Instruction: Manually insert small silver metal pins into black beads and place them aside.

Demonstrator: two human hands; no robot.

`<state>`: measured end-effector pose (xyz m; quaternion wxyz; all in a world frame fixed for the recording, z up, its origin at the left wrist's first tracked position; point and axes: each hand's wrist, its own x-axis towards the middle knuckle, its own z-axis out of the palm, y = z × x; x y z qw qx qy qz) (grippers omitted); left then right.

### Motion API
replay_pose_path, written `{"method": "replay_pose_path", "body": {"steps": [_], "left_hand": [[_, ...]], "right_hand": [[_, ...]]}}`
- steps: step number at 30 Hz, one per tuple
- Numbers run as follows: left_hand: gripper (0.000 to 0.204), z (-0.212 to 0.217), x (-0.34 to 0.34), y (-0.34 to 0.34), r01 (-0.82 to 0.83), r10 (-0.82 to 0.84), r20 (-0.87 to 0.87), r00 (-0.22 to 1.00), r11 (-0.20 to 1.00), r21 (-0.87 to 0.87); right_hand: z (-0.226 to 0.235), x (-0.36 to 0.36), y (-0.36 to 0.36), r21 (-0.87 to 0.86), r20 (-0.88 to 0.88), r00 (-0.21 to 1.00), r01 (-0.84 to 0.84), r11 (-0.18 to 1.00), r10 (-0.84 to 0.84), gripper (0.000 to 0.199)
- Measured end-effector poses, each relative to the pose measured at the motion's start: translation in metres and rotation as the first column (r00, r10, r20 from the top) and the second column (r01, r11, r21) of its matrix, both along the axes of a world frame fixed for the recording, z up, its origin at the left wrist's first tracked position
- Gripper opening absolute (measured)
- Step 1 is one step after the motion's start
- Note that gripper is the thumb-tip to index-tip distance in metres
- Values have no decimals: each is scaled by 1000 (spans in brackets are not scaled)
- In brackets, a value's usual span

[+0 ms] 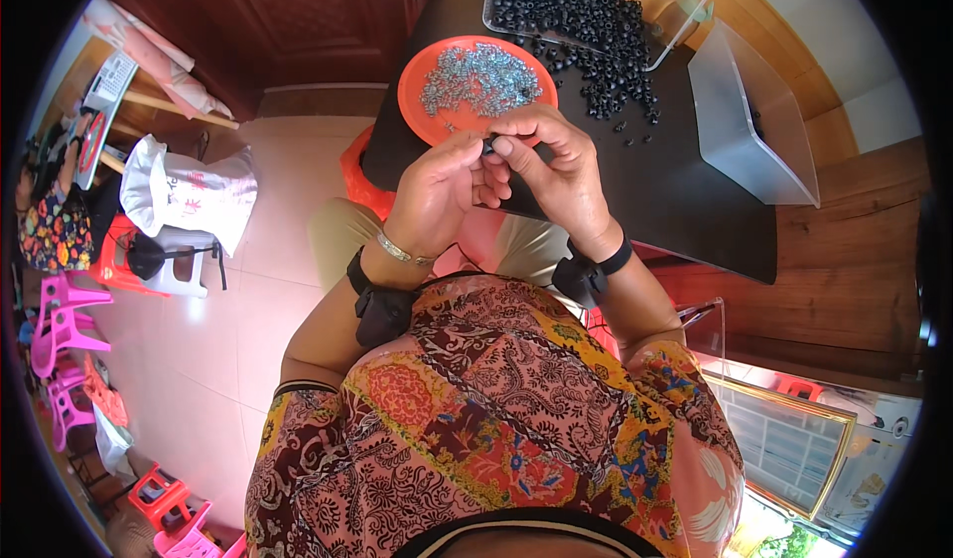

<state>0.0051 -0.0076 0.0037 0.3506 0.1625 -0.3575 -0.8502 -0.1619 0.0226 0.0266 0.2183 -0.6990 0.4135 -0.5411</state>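
Observation:
My left hand point(440, 183) and my right hand point(558, 166) meet just over the near rim of an orange-red plate point(409, 96). Between their fingertips is a small black knob-like part point(487, 146), mostly covered by the fingers. Both hands are closed in a pinch on it. Many small silvery metal pieces point(481, 79), perhaps screws, lie heaped on the plate. Beyond it, many black parts point(615, 76) that look like the held one spill from a clear plastic bin point(488, 2) tipped on its side.
The black table point(695, 215) carries all this. At its right stands a translucent bin point(745, 111). A red bag point(365, 173) hangs by the table's left edge. Farther left are a white sack point(204, 196) and pink stools point(69, 325) on the tiled floor.

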Motion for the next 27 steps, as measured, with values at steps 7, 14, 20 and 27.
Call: {"method": "replay_pose_path", "body": {"steps": [7,14,20,27], "left_hand": [[32,-5,-1,-1,3,-2,-46,999,1000,22],[32,-6,-6,2,1,3,-104,995,999,43],[31,1,-8,7,22,-16,-116,993,998,51],[29,1,-9,9,15,-14,-21,1000,999,32]], "right_hand": [[-2,9,5,-220,-129,968,184,958,-216,16],[-6,11,13,-285,-188,945,208,936,-267,33],[-12,9,14,-312,-207,923,252,916,-324,33],[-11,8,16,-237,-96,956,248,939,-276,15]]}}
